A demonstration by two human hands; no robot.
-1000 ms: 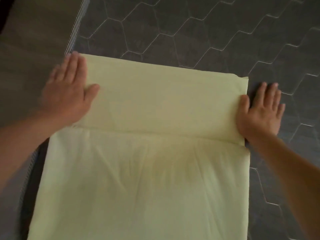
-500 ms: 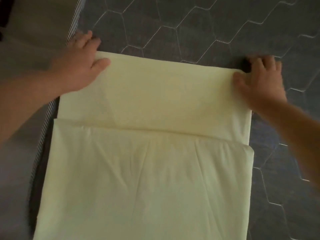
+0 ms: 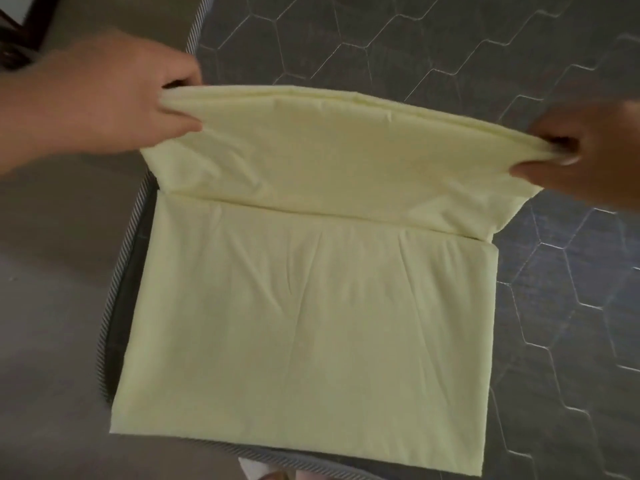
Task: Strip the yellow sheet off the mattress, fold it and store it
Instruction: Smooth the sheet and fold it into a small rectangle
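— Now both hands have closed on cloth. The left hand pinches the far left corner of the yellow sheet between thumb and curled fingers, and the right hand pinches the far right corner the same way.

— A second ago they lay flat, didn't they?

— Yes, palms down on the far flap, pressing it smooth. Half a second ago they had slid up to the far edge; now that edge is off the surface and raised between the two grips, sagging a little in the middle.

— And the rest of the sheet?

— It lies folded on the grey mattress, near its left, striped border. The near part is flat with a few creases, and the lifted flap hinges along a line across the cloth, about a third of the way down.

— So what does that tell you?

— Stripping looks done, since the quilted top is bare around the bundle. I judge this to be the start of another fold, with the far edge to be carried toward the near one. Storing is not yet begun.

— Any risk?

— The corners may slip out of line if one hand leads.
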